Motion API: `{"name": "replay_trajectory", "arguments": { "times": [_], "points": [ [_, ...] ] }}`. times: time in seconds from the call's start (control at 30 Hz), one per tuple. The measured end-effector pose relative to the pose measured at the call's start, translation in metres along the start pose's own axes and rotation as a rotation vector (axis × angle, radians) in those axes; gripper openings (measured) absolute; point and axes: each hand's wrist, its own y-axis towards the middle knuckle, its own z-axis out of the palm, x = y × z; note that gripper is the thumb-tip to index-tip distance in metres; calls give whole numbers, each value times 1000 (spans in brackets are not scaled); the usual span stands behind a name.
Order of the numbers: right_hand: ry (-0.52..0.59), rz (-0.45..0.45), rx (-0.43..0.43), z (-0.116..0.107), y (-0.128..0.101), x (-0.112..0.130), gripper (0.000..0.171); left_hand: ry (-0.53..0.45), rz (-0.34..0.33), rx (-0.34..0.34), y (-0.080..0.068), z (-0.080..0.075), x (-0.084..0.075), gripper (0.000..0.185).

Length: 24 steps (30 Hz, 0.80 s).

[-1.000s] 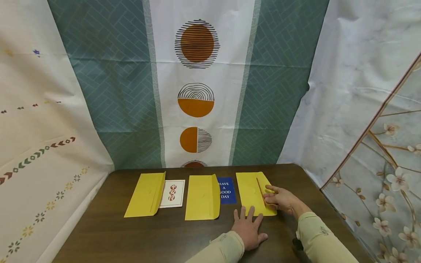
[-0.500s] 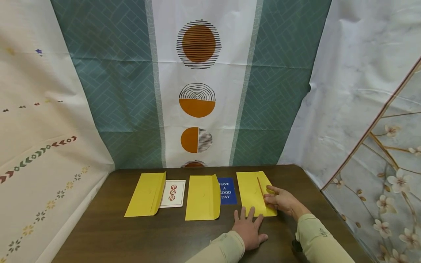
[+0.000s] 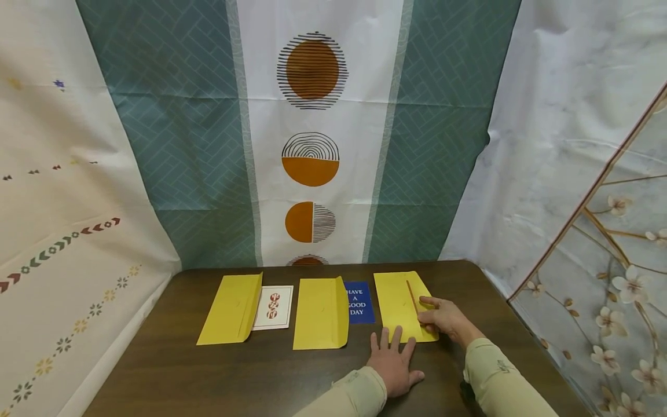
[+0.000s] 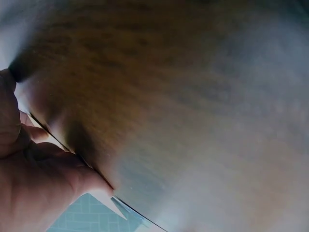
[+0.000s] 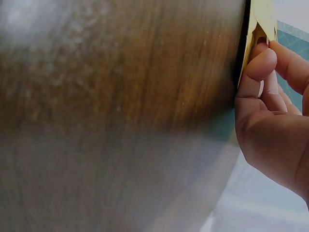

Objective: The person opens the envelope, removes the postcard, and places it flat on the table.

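Note:
My right hand [image 3: 445, 318] is at the right side of the rightmost yellow envelope [image 3: 393, 295], its flap to the right. In the right wrist view, the thumb and fingers of my right hand [image 5: 275, 116] pinch at the envelope's edge [image 5: 256, 21]; the exact contact is partly hidden. A thin brown line runs along the envelope beside these fingers. My left hand [image 3: 393, 365] lies palm down, fingers spread, its fingertips at the envelope's near edge. In the left wrist view, part of the left hand [image 4: 53, 179] shows flat on the table.
To the left lie a blue card [image 3: 361, 304] reading "HAVE A GOOD DAY", a middle yellow envelope [image 3: 316, 315], a white card [image 3: 273, 307] with red round characters, and a left yellow envelope [image 3: 226, 313]. Hanging cloths border the dark wooden table [image 3: 234, 376] at back and sides.
My right hand and sleeve have shifted slightly to the left at the envelope's right side. The left hand, the other envelopes and the cards stay where they were.

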Motion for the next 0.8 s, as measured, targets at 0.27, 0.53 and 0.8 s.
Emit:
{"name": "replay_trajectory", "arguments": {
  "times": [0.27, 0.53, 0.8],
  "points": [
    [39, 8, -35, 1, -1, -1, 77, 1, -10, 11, -3, -2, 0, 71],
    [-13, -3, -64, -9, 1, -8, 66, 15, -16, 4, -5, -3, -2, 71],
    [-120, -69, 36, -18, 3, -17, 59, 9, -27, 8, 3, 7, -1, 70]
  ]
}}
